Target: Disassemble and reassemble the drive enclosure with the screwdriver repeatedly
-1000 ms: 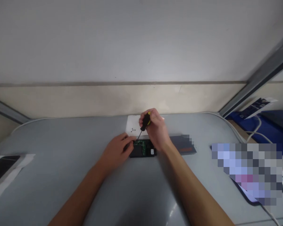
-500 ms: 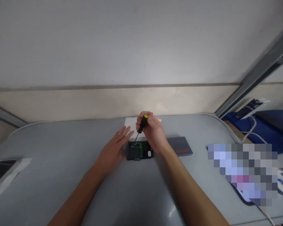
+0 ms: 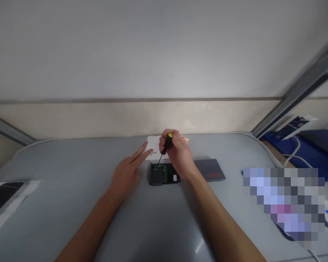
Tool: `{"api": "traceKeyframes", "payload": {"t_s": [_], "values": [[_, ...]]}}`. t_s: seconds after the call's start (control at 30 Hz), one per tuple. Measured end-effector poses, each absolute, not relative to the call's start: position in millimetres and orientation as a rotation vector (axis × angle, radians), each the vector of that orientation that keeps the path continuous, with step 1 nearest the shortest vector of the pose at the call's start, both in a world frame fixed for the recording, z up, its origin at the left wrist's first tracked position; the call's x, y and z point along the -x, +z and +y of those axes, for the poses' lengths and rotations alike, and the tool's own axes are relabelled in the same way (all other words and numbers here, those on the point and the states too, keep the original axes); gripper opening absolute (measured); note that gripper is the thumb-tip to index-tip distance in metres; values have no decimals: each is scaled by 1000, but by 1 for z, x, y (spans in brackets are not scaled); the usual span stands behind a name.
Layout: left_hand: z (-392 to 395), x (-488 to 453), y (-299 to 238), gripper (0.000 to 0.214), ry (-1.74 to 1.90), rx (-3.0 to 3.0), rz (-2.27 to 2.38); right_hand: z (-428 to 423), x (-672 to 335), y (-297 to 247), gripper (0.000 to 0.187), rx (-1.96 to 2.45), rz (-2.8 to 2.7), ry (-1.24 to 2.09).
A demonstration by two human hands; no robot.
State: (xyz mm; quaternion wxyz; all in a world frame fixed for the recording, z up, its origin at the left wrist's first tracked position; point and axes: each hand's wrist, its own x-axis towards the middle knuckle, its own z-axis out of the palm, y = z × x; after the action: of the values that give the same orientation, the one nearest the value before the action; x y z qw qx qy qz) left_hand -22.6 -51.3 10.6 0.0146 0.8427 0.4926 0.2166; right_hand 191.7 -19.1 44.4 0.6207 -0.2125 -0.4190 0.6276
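A small black device [image 3: 164, 174] with an exposed green circuit board lies on the grey table [image 3: 71, 182]. My right hand [image 3: 177, 153] is closed around a black-and-yellow screwdriver [image 3: 165, 145], its tip just above the board's far left corner. My left hand [image 3: 129, 165] rests on the table left of the device, with two fingers stretched out toward a white pad [image 3: 154, 143] that carries a few tiny dark screws [image 3: 153, 153].
A dark grey cover plate [image 3: 210, 169] lies right of the device. A black item on white wrapping [image 3: 5, 198] sits at the left edge. White cables [image 3: 262, 145] and blue items [image 3: 303, 145] are at the far right, beside a blurred-out object.
My left hand let go of the device's left edge, drew back and spread its fingers toward the white pad. The screwdriver stayed over the board's corner.
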Motion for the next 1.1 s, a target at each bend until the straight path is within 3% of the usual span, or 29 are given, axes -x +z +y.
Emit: {"api": "traceKeyframes", "payload": {"t_s": [0.2, 0.43, 1.1], "values": [[-50, 22, 8, 91, 687, -2547, 1277, -18, -191, 42, 40, 469, -968, 1419], [-50, 4, 4, 61, 626, -2467, 1212, -17, -181, 39, 50, 526, -908, 1398], [-55, -4, -16, 50, 567, -2753, 1474, -35, -179, 52, 42, 479, -1197, 1259]]}}
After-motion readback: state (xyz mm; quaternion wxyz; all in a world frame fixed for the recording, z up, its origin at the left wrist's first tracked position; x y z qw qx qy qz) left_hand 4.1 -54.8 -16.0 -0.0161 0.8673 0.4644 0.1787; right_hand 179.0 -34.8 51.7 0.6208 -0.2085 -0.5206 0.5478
